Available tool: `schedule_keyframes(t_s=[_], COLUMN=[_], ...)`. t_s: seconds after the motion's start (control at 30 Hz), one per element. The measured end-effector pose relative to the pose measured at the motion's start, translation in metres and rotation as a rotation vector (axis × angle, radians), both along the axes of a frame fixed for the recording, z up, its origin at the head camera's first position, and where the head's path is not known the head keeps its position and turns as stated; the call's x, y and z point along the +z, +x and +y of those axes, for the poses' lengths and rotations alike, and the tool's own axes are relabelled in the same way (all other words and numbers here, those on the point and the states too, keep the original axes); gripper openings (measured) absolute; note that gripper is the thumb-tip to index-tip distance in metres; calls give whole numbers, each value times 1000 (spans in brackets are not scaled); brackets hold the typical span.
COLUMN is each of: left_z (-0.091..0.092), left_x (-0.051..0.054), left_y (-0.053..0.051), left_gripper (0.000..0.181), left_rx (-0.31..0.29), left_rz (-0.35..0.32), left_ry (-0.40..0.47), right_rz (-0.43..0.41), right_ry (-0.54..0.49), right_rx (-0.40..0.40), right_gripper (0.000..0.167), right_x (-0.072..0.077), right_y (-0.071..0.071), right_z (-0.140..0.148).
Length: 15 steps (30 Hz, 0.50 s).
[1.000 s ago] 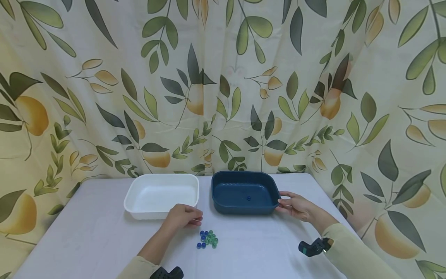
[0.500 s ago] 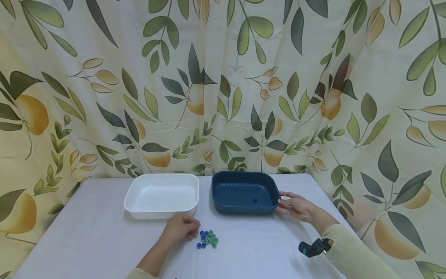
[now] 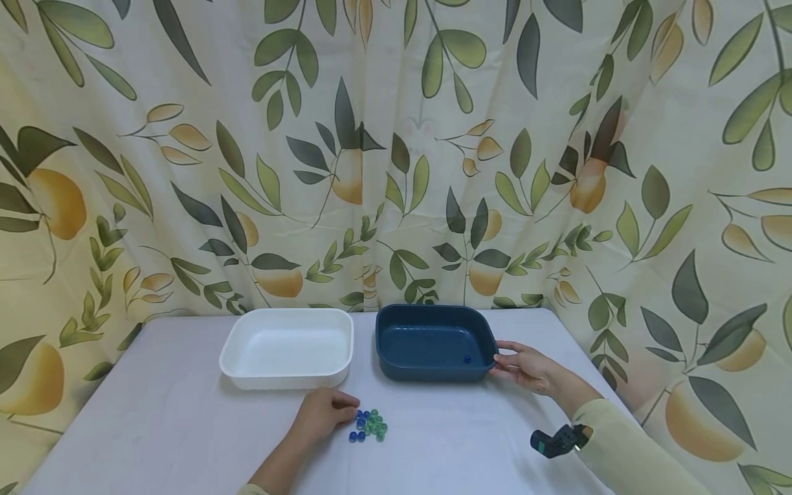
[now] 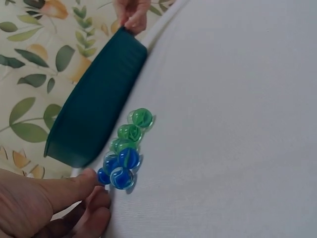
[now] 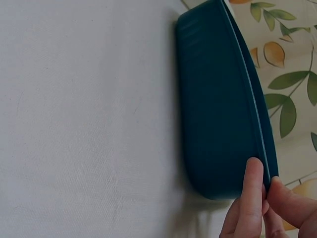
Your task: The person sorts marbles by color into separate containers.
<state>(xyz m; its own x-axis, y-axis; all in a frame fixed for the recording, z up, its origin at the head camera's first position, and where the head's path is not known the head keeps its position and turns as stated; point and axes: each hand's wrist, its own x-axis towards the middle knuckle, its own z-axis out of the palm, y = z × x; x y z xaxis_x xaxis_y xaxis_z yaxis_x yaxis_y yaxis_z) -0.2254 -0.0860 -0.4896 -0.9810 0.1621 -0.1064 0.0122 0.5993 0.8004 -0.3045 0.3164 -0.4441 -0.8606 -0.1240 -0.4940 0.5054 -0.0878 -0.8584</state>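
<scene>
Blue marbles [image 4: 122, 177] and green marbles [image 4: 142, 118] lie in a close cluster on the white cloth. My left hand [image 3: 324, 416] is at the cluster's left edge. Its thumb and fingers reach toward a blue marble [image 4: 103, 176] beside the thumb tip; whether they touch it is unclear. My right hand [image 3: 526, 368] grips the right end of the dark blue container [image 3: 433, 373], thumb at the rim and fingers on the outer wall, as the right wrist view shows. One blue marble [image 3: 467, 359] lies inside, near the right end.
A white container [image 3: 284, 382] stands left of the dark blue one, with a narrow gap between them. Behind the table [image 3: 185, 412] hangs a leaf-and-fruit patterned curtain [image 3: 396, 172].
My left hand has come down from beside the white container's front edge to the cluster's left edge. The marble inside the dark blue container has rolled right. My right hand keeps its grip.
</scene>
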Motion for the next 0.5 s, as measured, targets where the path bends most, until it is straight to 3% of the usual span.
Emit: schedule_keyframes(t_s=[0.17,0.5], left_z=[3,5], left_x=[-2,-7], left_y=[1,0], left_gripper=[14,13], left_rx=[8,26], left_rz=[25,15], left_ry=[-50,-83], right_rz=[-3,-9], right_ry=[2,1], right_rx=[-3,1], right_gripper=[69,69], right_x=[1,1], right_y=[0,2], right_z=[0,0])
